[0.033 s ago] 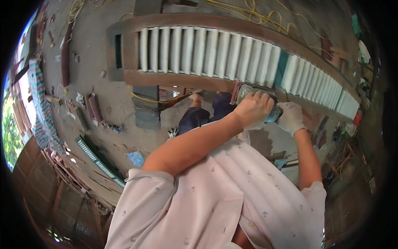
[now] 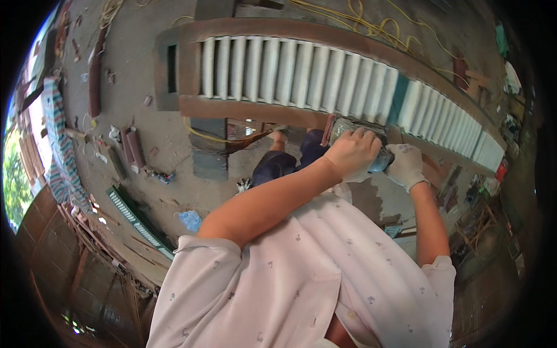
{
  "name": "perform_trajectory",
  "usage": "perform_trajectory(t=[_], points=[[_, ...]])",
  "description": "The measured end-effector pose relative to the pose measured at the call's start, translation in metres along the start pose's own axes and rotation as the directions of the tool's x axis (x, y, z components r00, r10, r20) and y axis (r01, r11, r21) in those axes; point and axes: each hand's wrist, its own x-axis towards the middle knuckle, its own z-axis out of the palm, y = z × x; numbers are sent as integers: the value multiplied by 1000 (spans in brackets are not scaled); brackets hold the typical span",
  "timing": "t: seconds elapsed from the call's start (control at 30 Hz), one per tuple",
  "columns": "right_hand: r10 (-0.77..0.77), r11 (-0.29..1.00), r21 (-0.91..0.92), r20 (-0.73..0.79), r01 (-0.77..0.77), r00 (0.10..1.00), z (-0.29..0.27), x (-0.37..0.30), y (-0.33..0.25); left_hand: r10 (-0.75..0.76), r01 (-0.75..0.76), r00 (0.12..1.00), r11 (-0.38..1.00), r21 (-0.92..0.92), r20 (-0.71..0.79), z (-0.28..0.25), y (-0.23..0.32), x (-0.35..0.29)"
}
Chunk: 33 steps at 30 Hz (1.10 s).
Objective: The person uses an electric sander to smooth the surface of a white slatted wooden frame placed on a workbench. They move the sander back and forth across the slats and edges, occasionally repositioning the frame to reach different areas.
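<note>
A long louvred shutter with a brown wooden frame (image 2: 249, 108) and whitish slats (image 2: 302, 72) stretches across the view in front of me. Against its near rail sits a dusty grey-and-blue power sander (image 2: 343, 126), a reddish strip along its left edge. My left hand (image 2: 353, 155) is closed over the top of the sander, fingers curled over its far side. At the sander's right end, my right hand (image 2: 406, 165), in a pale glove, is wrapped around the rear part. The sander's underside and its exact contact with the rail are hidden.
Dark supports (image 2: 209, 149) stand under the shutter's left end. Yellow cable (image 2: 383, 29) lies coiled on the floor beyond it. To the left are a green slatted panel (image 2: 138, 221), a blue plastic bag (image 2: 190, 220), wood scraps and a striped sheet (image 2: 55, 127).
The shutter and floor appear shifted slightly to the right in the picture. My hands keep their hold on the sander, in nearly the same place.
</note>
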Motion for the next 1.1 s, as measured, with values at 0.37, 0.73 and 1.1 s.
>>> perform_trajectory(t=[0.37, 0.73, 1.1], points=[[-258, 946, 166, -130, 278, 957, -29, 77, -277, -285, 286, 958, 945, 157, -31, -197, -149, -172], [-326, 875, 131, -552, 466, 767, -12, 99, -375, -279, 258, 959, 927, 274, 41, -242, -179, -196], [-297, 889, 269, -279, 371, 913, -11, 44, -170, -292, 248, 925, 949, 196, 242, -145, -77, -81]])
